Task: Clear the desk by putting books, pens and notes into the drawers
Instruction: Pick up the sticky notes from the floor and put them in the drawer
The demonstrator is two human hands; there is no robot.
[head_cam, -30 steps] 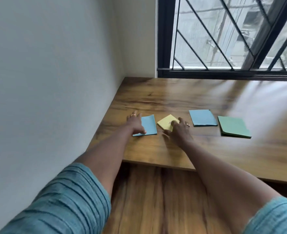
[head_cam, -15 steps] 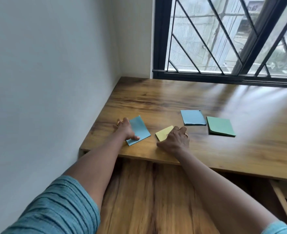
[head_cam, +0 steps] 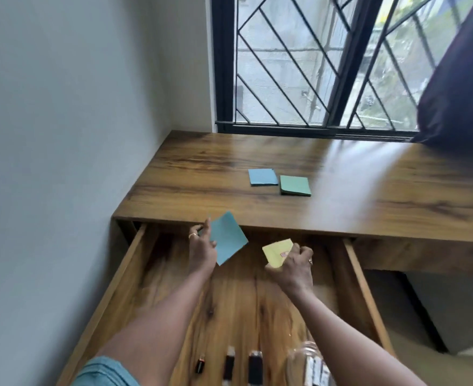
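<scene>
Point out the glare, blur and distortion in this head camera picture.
Head view: window daylight washes a pale glare across the desk top right of the green notes; head view: the dark curtain and the glass jar at the bottom edge are smeared soft; head view: the wide lens leans the window frame.

1. a room in a home, set up as a study corner.
2. a wood-grain desk (head_cam: 202, 168) against a plain white wall (head_cam: 62, 135), its drawer (head_cam: 120, 274) pulled open.
3. a diagonally barred window (head_cam: 285, 79) with a dark curtain (head_cam: 458, 79).
</scene>
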